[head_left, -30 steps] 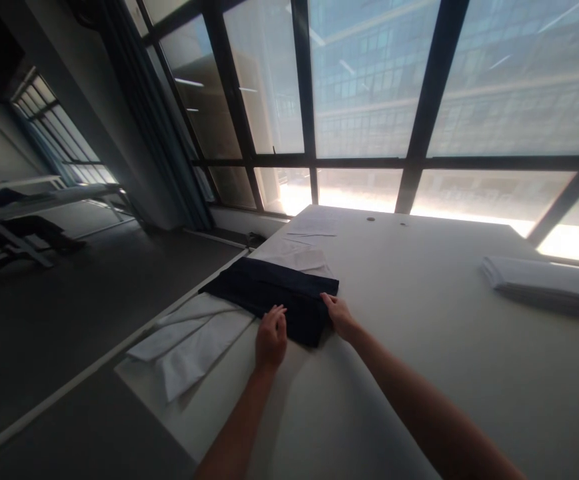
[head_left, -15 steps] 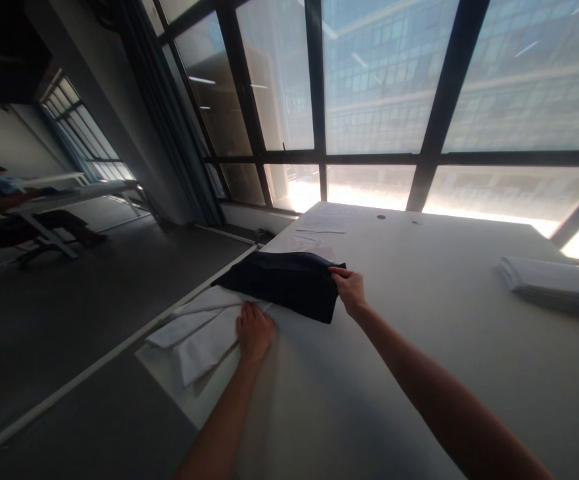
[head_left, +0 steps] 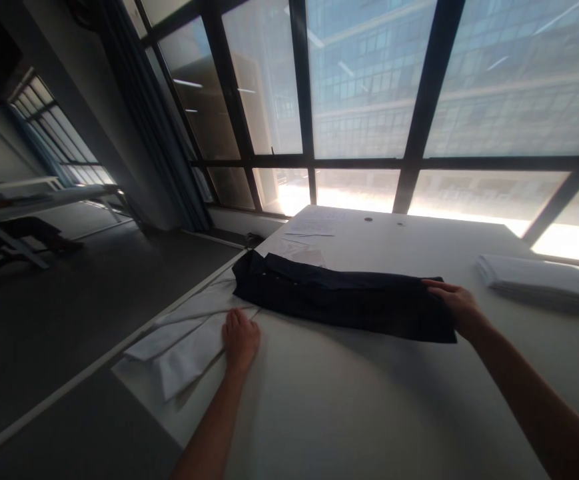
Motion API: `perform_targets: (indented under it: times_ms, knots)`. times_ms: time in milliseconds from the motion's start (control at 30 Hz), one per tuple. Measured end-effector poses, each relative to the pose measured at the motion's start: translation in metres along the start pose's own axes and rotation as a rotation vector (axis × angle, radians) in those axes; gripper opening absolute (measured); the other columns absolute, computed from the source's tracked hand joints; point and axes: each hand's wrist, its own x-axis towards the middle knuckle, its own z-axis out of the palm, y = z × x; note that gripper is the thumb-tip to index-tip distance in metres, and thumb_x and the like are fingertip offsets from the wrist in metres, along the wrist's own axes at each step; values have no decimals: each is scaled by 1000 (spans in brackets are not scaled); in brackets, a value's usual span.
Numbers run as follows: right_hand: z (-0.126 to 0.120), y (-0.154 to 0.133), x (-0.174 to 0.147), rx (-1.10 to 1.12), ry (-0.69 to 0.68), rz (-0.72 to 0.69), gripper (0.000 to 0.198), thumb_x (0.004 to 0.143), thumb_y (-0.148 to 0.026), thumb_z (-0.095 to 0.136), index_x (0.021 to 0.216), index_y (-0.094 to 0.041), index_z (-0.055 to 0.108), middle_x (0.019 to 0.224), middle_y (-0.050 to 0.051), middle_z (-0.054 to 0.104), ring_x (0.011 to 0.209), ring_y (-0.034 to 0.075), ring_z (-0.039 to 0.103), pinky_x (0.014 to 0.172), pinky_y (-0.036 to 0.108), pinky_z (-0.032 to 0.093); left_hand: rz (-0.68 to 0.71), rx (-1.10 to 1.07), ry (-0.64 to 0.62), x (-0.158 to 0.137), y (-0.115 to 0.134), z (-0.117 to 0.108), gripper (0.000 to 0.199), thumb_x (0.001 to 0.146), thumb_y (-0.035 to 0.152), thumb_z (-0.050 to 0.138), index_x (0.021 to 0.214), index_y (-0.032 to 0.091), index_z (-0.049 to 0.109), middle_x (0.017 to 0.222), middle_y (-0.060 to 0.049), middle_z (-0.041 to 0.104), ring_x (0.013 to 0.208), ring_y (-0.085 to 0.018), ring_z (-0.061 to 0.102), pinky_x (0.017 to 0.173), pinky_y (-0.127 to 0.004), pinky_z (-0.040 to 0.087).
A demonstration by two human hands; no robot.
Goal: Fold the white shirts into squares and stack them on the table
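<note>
A dark navy folded garment [head_left: 344, 297] stretches across the white table, with small light spots like buttons near its left end; its exact kind is unclear. My right hand [head_left: 462, 310] grips its right end, fingers over the top edge and the thumb hidden. At the table's left edge lies white folded cloth [head_left: 189, 363] in layered strips, partly beneath the garment's left end. My left hand [head_left: 242, 340] rests on the inner edge of this cloth, fingers laid down on it, apart from the dark garment.
Sheets of paper [head_left: 312, 223] lie at the table's far left. A stack of folded white cloth [head_left: 544, 283] sits on the right. The white table [head_left: 349, 407] reaches toward tall windows [head_left: 359, 80]. Across the floor, a person's legs show under another table [head_left: 69, 195].
My right hand has pulled the dark garment's end far to the right, so it now lies drawn out lengthwise. My left hand stays on the white cloth. The view has turned slightly right.
</note>
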Motion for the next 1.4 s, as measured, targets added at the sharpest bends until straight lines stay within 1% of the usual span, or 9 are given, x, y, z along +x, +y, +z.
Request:
perform_targets:
  times_ms: [133, 267, 367, 467, 600, 700, 1067, 1300, 1400]
  knots:
    - [-73, 44, 13, -90, -38, 52, 37, 62, -24, 78, 98, -13, 79, 89, 15, 76, 65, 23, 69, 54, 31, 54, -22, -35, -5, 2, -1, 0, 57, 91, 20, 37, 139, -10, 44, 138, -33, 51, 134, -39, 45, 108, -51, 37]
    - [-94, 67, 12, -427, 150, -78, 33, 68, -27, 72, 95, -10, 78, 90, 19, 75, 83, 31, 71, 77, 44, 56, -47, -143, 71, 5, 5, -2, 60, 90, 17, 38, 145, -7, 38, 145, -31, 44, 141, -38, 37, 112, -52, 34]
    - [-64, 75, -7, -797, 329, -394, 37, 79, -26, 58, 107, -8, 75, 115, 22, 70, 113, 34, 62, 102, 51, 45, 93, -249, 118, 7, 21, -3, 59, 89, 14, 39, 147, 3, 40, 150, -23, 43, 146, -31, 31, 116, -48, 31]
    - [-12, 88, -37, -907, 231, -592, 46, 91, -31, 46, 127, -9, 67, 138, 21, 57, 131, 32, 50, 112, 48, 37, 347, -319, 45, 8, 41, 0, 54, 90, 13, 38, 142, 11, 49, 150, -14, 46, 147, -27, 28, 120, -47, 25]
    - [39, 109, -72, -1042, -2, -619, 50, 98, -35, 41, 143, -17, 54, 157, 12, 39, 145, 28, 32, 117, 47, 30, 466, -304, -161, 6, 60, 5, 46, 93, 22, 42, 137, 16, 56, 141, -12, 54, 136, -28, 44, 116, -47, 32]
    - [44, 120, -84, -1182, -86, -551, 53, 99, -37, 40, 147, -17, 49, 159, 10, 35, 148, 27, 26, 119, 47, 23, 447, -260, -173, 5, 66, 4, 41, 94, 27, 47, 130, 15, 62, 130, -13, 59, 121, -27, 54, 109, -42, 40]
    - [-35, 122, -49, -1489, -63, -573, 55, 98, -21, 27, 148, -5, 44, 157, 15, 37, 145, 26, 34, 116, 46, 28, 396, -134, -137, -31, 109, -31, 31, 92, 26, 53, 118, 18, 68, 115, -10, 66, 104, -29, 57, 91, -44, 40]
    - [-89, 125, -5, -1428, 8, -571, 54, 98, -21, 28, 147, -12, 47, 154, 13, 42, 144, 26, 35, 115, 48, 31, 473, -211, -190, -66, 130, -53, 22, 92, 25, 53, 105, 18, 69, 102, -9, 67, 99, -27, 58, 91, -45, 37]
    - [-95, 120, 2, -1378, 143, -599, 52, 96, -19, 30, 141, -7, 54, 151, 18, 46, 143, 28, 37, 115, 49, 32, 520, -255, -217, -89, 142, -66, 22, 92, 24, 52, 103, 18, 70, 99, -9, 66, 97, -27, 58, 89, -44, 38]
